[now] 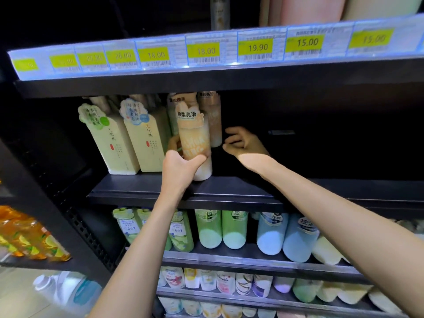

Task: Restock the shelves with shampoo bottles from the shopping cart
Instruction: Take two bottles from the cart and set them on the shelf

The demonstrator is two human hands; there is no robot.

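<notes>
Black shelf rack [52,203] fills the view, several tiers, dim inside.

Price strip [206,51] runs along the edge of the upper tier from 9 to 2 o'clock. It has yellow tags, some reading 18.00, 19.90 and 15.00.

Middle shelf board [229,191] crosses the centre. Stock sits only on its left part.

Lower tier, 6 o'clock: green bottles [208,230] upright in a row, blue bottles [270,235] just beside them toward 4 o'clock. Below these are rows of small pastel bottles [224,283], labels too blurred to read.

Orange bottles [27,235] at 8 o'clock, outside the rack's side post, blurred.

Two cream square bottles [119,143] stand side by side on the middle board at 10 o'clock of centre, leaning slightly.

Peach shampoo bottle [195,138] is near centre, just at 3 o'clock of the cream pair, at the front of the middle board. It tilts a little, top toward 11 o'clock. Cannot tell whether its base rests on the board or sits just above it. A brownish bottle [212,120] stands behind it at 1 o'clock.

Left hand [181,168] is clamped round the peach shampoo bottle's lower half. The thumb lies across the front and fingertips show at the bottle's 9 o'clock side.

Right hand [243,143] is at 3 o'clock of the bottle, apart from it. Fingers are loosely curled and hold nothing, above the dark stretch of board.
</notes>
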